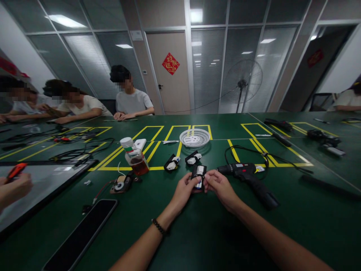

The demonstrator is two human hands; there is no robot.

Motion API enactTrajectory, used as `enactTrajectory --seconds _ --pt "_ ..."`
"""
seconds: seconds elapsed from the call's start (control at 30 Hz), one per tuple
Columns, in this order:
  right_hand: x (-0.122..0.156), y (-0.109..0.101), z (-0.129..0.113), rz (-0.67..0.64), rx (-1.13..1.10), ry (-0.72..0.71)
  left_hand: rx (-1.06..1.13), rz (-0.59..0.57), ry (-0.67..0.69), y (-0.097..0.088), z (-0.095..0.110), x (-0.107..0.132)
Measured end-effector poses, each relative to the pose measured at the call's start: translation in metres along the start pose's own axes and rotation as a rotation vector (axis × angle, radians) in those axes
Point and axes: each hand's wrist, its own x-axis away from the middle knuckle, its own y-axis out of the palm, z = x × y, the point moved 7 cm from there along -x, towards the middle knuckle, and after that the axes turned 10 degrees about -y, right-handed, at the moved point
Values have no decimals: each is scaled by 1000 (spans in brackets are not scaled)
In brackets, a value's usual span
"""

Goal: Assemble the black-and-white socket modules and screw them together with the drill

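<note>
My left hand (188,185) is closed on a small black case with white and blue parts (200,171), held just above the table. From the other side, the fingers and thumb of my right hand (218,184) pinch its right edge. What exactly the case is, I cannot make out. Beyond my hands lie two similar black-and-white bundles, one on the left (171,163) and one on the right (193,158). A black cordless drill (248,175) lies close to my right hand, its chuck pointing toward my fingers.
Past the bundles sits a white plastic basket (195,138). Left are a bottle of amber liquid (137,160), a small wired part (122,185) and a phone (83,235). A co-worker's hand (17,188) holds an orange tool (17,170) over a framed panel (53,177).
</note>
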Motion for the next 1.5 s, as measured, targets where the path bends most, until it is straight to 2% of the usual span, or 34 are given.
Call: enactTrajectory --seconds 0.13,0.2,0.37,0.53,0.7,1.07,1.27,1.37,1.5 --pt "-4 -12 -6 76 78 -33 51 -3 -41 -5 0 0" --pt "-4 -15 -3 74 125 -17 62 0 -44 -5 0 0" --pt "0 -5 6 -5 150 64 -46 38 -5 -5 -1 -1" --pt "3 1 5 -36 92 113 -177 16 34 1 0 0" --pt "3 -1 5 -43 -23 180 -182 -47 39 6 5 5" --pt "-1 -10 4 -6 80 153 -23 -211 -26 13 -1 6" --pt "2 -11 5 -37 -60 235 -10 -195 -21 15 -2 7" --pt "3 -11 7 -14 -71 228 42 -178 -53 15 -3 7" --pt "4 -5 6 -20 -57 181 45 -94 -57 9 -2 5"
